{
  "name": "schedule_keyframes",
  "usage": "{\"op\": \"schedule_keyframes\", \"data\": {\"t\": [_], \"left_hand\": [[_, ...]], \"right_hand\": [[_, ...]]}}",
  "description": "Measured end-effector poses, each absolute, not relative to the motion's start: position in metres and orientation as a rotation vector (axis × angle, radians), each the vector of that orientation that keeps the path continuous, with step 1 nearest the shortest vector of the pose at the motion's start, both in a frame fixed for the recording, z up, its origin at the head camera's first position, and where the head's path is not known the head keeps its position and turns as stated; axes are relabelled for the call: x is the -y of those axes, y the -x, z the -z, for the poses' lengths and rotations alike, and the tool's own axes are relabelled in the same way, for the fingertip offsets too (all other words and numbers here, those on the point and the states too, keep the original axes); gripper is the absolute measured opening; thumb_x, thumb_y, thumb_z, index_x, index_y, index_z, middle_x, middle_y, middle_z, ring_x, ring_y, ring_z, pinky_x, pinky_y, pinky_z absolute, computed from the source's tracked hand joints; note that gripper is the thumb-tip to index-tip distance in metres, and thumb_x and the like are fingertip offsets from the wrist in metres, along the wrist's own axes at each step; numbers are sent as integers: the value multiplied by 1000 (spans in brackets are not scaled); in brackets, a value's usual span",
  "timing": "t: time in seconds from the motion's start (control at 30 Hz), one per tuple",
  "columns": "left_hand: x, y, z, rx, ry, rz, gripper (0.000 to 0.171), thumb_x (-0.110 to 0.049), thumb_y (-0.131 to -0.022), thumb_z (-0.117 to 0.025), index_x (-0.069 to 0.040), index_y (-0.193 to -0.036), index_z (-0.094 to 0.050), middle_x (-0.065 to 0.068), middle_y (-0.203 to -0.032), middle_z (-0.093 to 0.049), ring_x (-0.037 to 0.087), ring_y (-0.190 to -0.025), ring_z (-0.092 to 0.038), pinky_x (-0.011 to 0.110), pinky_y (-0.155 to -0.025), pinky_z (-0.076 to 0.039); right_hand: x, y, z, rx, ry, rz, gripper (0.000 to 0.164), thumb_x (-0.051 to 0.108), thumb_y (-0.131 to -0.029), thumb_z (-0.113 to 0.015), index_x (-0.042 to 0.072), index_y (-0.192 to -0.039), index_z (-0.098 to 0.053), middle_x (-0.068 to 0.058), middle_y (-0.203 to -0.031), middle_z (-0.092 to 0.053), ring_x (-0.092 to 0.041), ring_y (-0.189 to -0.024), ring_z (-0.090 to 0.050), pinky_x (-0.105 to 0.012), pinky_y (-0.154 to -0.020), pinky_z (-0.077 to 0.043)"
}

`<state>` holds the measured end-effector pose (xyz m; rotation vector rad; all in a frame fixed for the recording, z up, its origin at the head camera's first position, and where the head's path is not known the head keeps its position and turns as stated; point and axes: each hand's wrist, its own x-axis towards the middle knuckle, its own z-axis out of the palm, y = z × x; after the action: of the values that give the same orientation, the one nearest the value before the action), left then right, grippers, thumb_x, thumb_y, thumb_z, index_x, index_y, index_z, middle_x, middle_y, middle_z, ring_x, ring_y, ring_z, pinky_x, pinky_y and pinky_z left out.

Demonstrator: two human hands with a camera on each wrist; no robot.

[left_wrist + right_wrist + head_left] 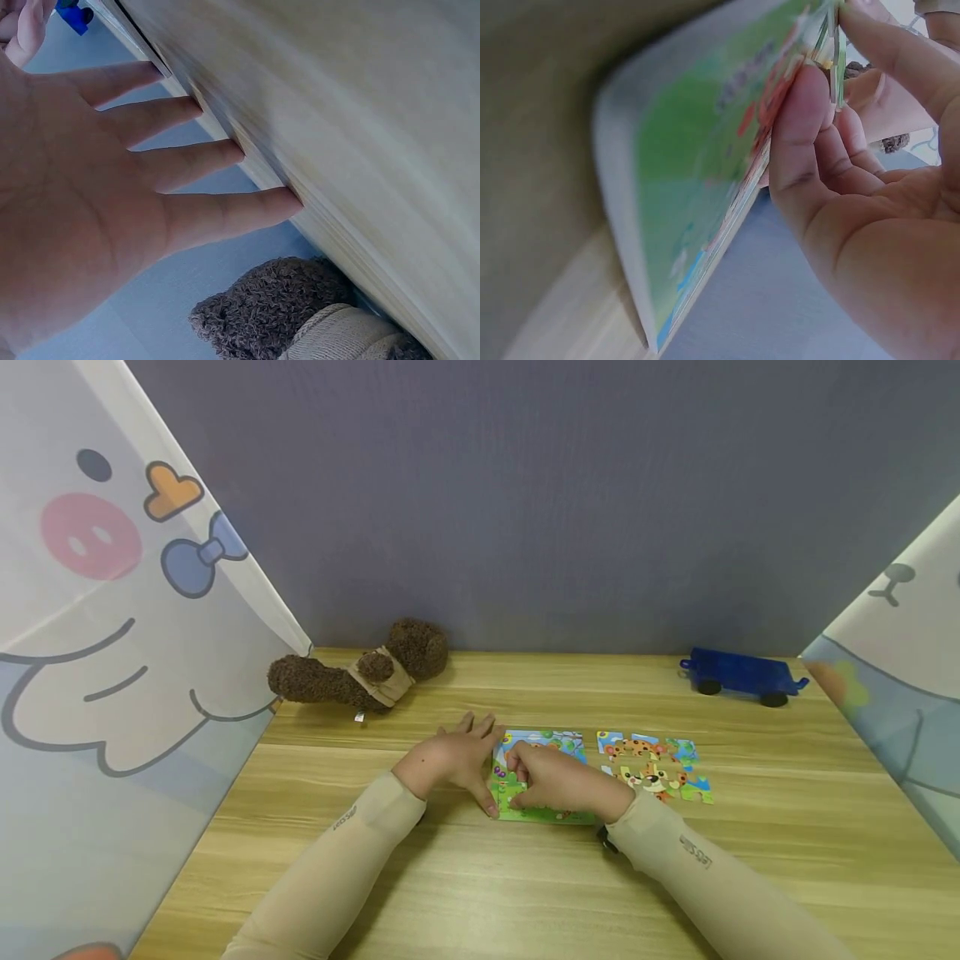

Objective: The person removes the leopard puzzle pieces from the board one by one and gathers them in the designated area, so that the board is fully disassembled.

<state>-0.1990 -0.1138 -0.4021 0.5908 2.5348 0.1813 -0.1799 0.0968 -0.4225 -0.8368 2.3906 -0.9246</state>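
A grey wall (525, 510) stood behind a wood-grained table (450, 893), with cartoon-printed panels (90, 618) at both sides. The puzzle board (547, 816) lay flat near the middle, between the person's hands. Over it, the right hand (558, 779) pinched a thin puzzle piece (838, 75), seen nearly edge-on in the right wrist view, between thumb and fingers. The left hand (457, 760) gripped nothing; its fingers were straight and spread wide, at the board's left edge. Just right of the board lay a group of loose pieces (652, 778) printed with a spotted animal. Farther back were a brown plush toy (378, 668) at left and a blue toy wagon (742, 677) at right.
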Motion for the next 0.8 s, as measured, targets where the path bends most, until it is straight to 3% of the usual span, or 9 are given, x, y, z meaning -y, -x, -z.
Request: {"op": "schedule_keyframes", "data": {"t": [0.37,0.6,0.8], "left_hand": [[114,198,401,-2531,-579,-170,143,-66,-69,-94,-19,-175,-11,9,-183,2,46,-168,3,82,-126,-16],[114,199,402,-2537,-579,-157,143,-67,-68,-94,-20,-175,-10,8,-183,2,45,-169,3,82,-126,-16],[114,198,402,-2536,-575,-154,143,-67,-69,-94,-20,-175,-10,8,-183,1,45,-169,3,82,-126,-15]], "right_hand": [[-102,181,419,-2379,912,929,31,8,-96,-78,5,-120,-58,-2,-94,-62,-10,-80,-55,-21,-69,-51],[-106,181,417,-2304,902,959,22,8,-102,-72,9,-117,-57,-1,-90,-62,-9,-61,-56,-24,-45,-50],[-108,179,416,-2265,892,986,18,9,-104,-70,9,-116,-56,-3,-90,-61,-10,-56,-53,-23,-43,-48]]}}
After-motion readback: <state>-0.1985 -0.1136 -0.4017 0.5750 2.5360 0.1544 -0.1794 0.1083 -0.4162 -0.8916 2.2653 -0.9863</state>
